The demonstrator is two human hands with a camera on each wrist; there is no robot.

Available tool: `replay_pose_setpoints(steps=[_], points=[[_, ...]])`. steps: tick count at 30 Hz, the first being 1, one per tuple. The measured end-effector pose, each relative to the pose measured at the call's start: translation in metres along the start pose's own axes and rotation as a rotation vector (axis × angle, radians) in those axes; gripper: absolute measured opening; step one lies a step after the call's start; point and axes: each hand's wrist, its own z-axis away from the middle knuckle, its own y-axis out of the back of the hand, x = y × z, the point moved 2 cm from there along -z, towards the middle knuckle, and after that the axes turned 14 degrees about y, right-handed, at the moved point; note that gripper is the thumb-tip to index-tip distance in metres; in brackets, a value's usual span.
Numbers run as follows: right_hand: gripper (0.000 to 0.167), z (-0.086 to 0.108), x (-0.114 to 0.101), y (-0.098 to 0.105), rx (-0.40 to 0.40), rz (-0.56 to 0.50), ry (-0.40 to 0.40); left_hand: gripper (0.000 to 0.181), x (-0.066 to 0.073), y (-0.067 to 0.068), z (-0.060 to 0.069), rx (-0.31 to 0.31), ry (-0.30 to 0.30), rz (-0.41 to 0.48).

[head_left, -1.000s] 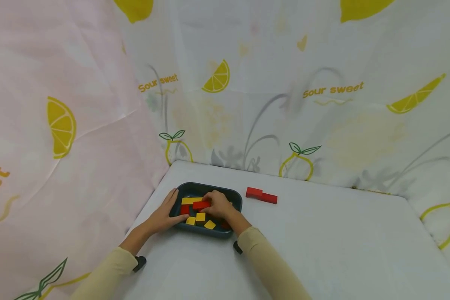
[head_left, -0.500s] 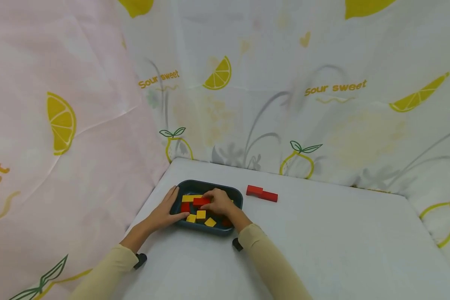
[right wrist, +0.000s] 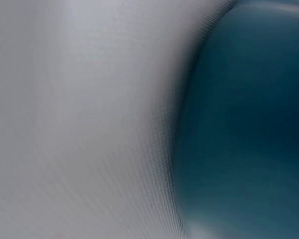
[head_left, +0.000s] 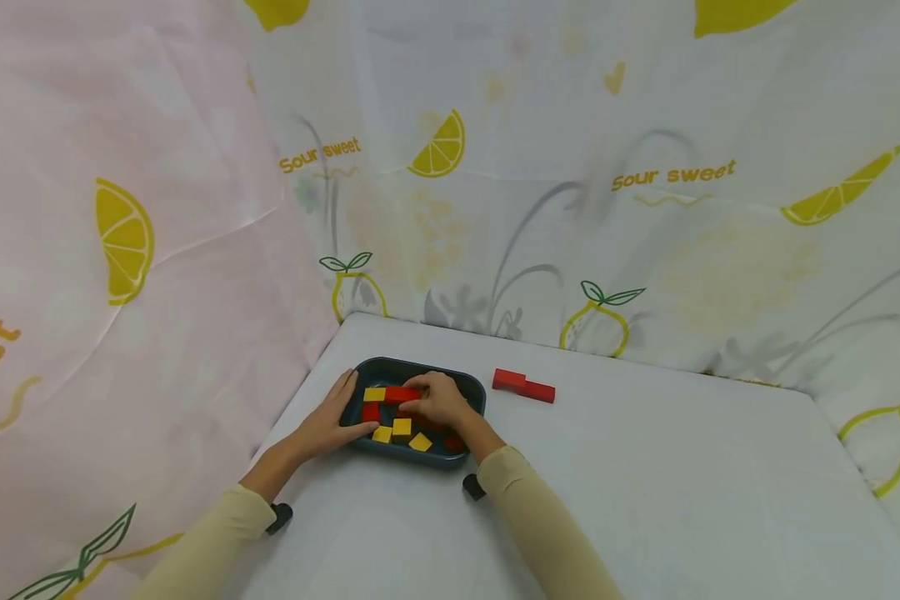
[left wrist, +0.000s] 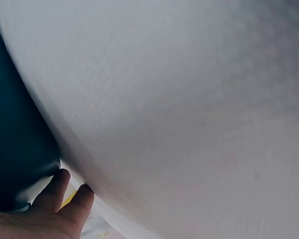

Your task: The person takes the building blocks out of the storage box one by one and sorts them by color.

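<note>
In the head view, a dark blue tray [head_left: 412, 457] holds several red and yellow blocks. My left hand [head_left: 328, 427] rests along its left end, fingers spread and fairly straight, the thumb reaching over the near rim beside a yellow cube [head_left: 382, 434]. My right hand [head_left: 444, 402] is inside the tray and pinches a red block [head_left: 400, 395] by its right end. That block lies beside or over a yellow block [head_left: 374, 395]; which one I cannot tell. In the left wrist view, two fingertips [left wrist: 79, 201] show near the tray's outer wall. The right wrist view shows only tray wall [right wrist: 244, 124] and cloth.
Two red blocks [head_left: 523, 386] lie end to end on the white table [head_left: 645, 483], right of the tray. A second yellow cube [head_left: 402, 427] and a turned one [head_left: 421, 442] sit near the tray's front. Lemon-printed cloth walls [head_left: 525, 250] stand at the back and left.
My right hand has shifted the red block slightly towards the far side of the tray, where it now hides part of the yellow. My left hand stays on the tray.
</note>
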Motion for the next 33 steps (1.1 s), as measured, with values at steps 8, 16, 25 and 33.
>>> replay_pose_setpoints(steps=[8, 16, 25, 33], points=[[0.035, -0.004, -0.002, 0.001, 0.024, -0.007, 0.024, 0.109, 0.000, 0.005, -0.003, 0.009, -0.003, -0.027], [0.037, -0.010, -0.005, 0.001, 0.009, -0.029, 0.002, 0.109, 0.000, 0.011, -0.005, 0.026, -0.006, -0.012], [0.034, -0.003, -0.006, 0.008, 0.035, -0.075, 0.029, 0.108, 0.000, 0.004, -0.004, 0.008, -0.009, -0.008], [0.034, 0.001, -0.019, 0.034, 0.050, -0.046, 0.175, 0.109, 0.002, 0.000, -0.003, -0.001, 0.002, -0.017]])
